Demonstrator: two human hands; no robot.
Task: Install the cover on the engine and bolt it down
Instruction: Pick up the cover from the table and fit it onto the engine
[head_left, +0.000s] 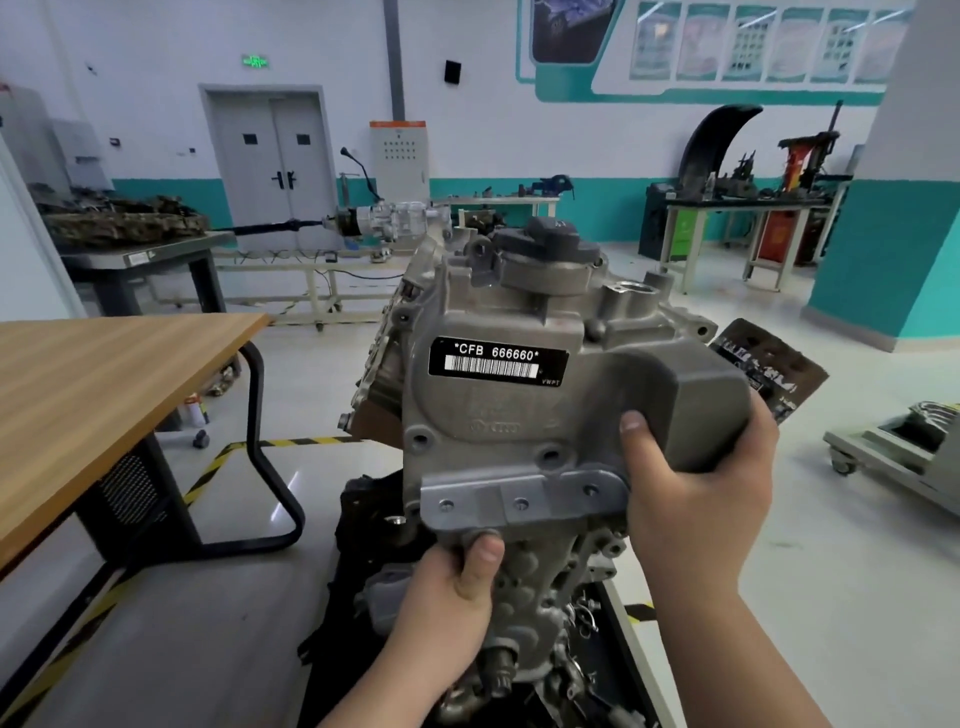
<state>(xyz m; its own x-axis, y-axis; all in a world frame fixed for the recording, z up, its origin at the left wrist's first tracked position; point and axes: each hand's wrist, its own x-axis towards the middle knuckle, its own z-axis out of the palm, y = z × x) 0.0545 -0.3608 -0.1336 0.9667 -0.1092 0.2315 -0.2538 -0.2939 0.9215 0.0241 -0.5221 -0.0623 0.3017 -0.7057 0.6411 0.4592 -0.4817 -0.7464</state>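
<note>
White-and-teal walls (597, 140), grey double door (275, 161), wooden table (93, 395), glossy floor (857, 545).

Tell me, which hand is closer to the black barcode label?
Right. The right hand grips the bulge of the cover just below-right of the barcode label; the left hand holds the cover's bottom edge, farther below it.

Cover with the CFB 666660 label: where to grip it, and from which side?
Use two hands, from the near side. The right hand wraps the boxy bulge on the right of the cover. The left hand pinches the lower flange from below. The bulge fills a palm, and the flange is thin enough to pinch.
</note>
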